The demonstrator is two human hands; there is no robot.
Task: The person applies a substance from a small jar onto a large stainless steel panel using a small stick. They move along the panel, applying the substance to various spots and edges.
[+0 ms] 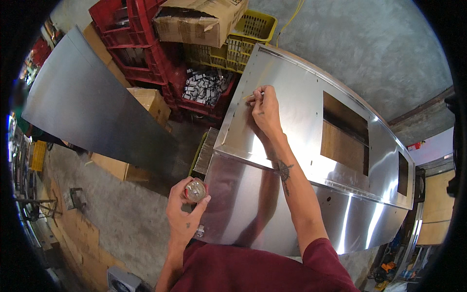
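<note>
My left hand is wrapped round a small round clear jar with red at its side; a pale, glossy content shows inside. It is held beside the near left corner of a large shiny sheet-metal cabinet that lies in front of me. My right hand reaches over the cabinet's upper panel and pinches a thin, light stick-like tool, whose kind I cannot make out. The tool's tip is close to the panel's left edge, where a row of small holes runs. Whether it touches the metal cannot be told.
A rectangular opening is cut in the panel. Red crates, a cardboard box and a yellow basket stand beyond its left end. A large curved metal sheet leans at left. Cardboard lies on the floor.
</note>
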